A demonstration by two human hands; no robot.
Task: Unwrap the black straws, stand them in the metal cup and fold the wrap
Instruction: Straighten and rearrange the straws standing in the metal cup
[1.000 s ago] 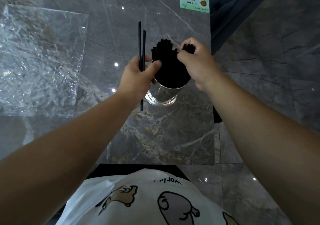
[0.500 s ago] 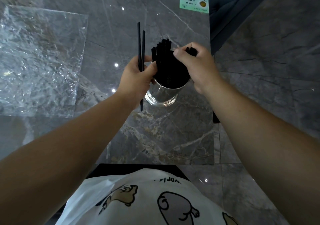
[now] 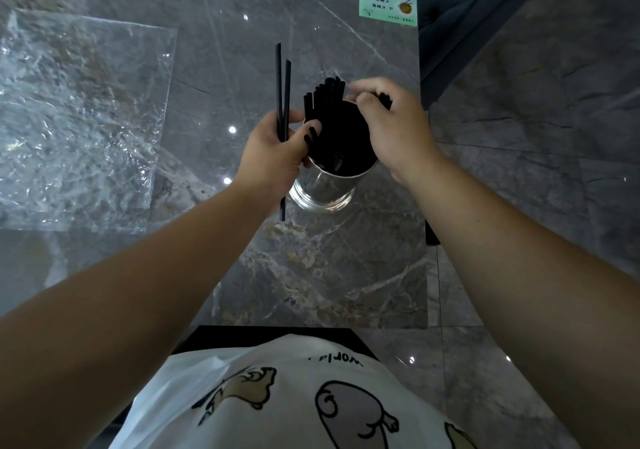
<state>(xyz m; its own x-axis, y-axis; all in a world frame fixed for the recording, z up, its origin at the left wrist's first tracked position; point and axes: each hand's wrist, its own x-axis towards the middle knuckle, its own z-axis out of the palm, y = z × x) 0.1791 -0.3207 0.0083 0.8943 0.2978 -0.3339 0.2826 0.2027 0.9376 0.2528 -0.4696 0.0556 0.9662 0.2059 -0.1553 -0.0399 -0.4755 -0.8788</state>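
Grey marble-patterned bench [image 3: 329,275], glossy, dotted with ceiling-light reflections. Matching grey tiled floor [image 3: 536,102] to the right. Dark blue upholstered seat [image 3: 467,15] at the far edge.

Your left hand [image 3: 273,157] sits at the centre of the frame, gripping two black straws [image 3: 282,102] that stick up toward the top, their lower ends poking out below your wrist. Just right of it stands the metal cup [image 3: 323,192] on the grey marble table [image 3: 329,275], packed with a bundle of straws [image 3: 329,116]. Your right hand [image 3: 394,133] curls over the cup's far rim, fingers pinching the tops of a few straws there. The clear wrap [image 3: 79,116] lies flat at the upper left. A green card [image 3: 388,5] rests at the top right of the table.
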